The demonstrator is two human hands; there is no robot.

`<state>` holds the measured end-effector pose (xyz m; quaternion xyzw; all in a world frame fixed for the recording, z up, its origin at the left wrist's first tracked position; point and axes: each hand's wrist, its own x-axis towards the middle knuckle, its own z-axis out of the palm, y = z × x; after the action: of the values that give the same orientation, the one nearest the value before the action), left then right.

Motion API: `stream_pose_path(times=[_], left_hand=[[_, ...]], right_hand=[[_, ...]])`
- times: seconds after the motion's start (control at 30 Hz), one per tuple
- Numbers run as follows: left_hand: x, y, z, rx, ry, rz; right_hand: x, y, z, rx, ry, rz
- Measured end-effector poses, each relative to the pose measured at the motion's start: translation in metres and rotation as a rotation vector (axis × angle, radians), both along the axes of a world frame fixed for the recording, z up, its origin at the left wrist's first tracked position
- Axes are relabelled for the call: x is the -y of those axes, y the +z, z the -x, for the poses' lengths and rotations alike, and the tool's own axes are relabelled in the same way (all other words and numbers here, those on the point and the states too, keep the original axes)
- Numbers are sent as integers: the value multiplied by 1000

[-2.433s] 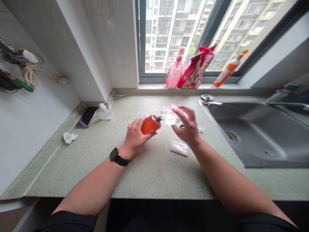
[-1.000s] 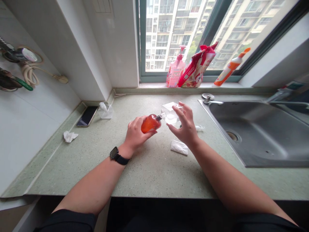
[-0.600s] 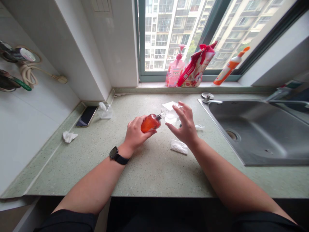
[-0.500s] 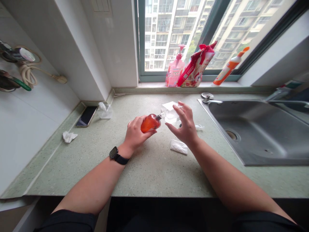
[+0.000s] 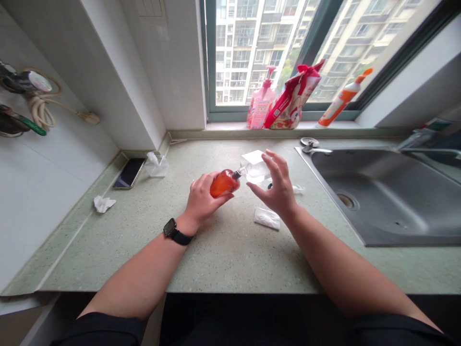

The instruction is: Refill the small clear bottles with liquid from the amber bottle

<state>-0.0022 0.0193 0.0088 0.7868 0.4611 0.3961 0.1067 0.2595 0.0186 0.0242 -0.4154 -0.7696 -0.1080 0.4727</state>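
Note:
In my left hand (image 5: 202,198) is a bottle (image 5: 222,184) of orange-red liquid, tipped on its side. Its black neck and small clear tip face right. My right hand (image 5: 278,187) is beside that tip, thumb and fingers spread apart. A clear box-like piece with a white top (image 5: 252,156) shows behind the tip, between thumb and fingers; whether the fingers touch anything clear I cannot tell. Partly behind my right hand lies a thin clear item (image 5: 298,190) with a dark end. A folded white tissue (image 5: 267,218) lies below that hand.
A phone (image 5: 128,173), a clear container with tissue (image 5: 156,165) and a crumpled tissue (image 5: 104,204) lie on the left. A steel sink (image 5: 389,192) is at right. On the windowsill stand a pink pump bottle (image 5: 261,106), a red bag (image 5: 293,101) and an orange-white bottle (image 5: 340,103).
Hands and bottle hold almost the same place. My right fingers have shifted very slightly, and the clear area between them and the bottle tip looks a little different.

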Motion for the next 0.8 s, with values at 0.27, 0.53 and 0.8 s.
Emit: stream_pose_path(times=[0.27, 0.53, 0.8], left_hand=[[0, 0, 0, -3, -3, 0], [-1, 0, 0, -1, -4, 2], [0, 0, 0, 4, -4, 5]], right_hand=[[-1, -1, 0, -23, 22, -17], [0, 0, -1, -10, -5, 17], [0, 1, 0, -35, 35, 2]])
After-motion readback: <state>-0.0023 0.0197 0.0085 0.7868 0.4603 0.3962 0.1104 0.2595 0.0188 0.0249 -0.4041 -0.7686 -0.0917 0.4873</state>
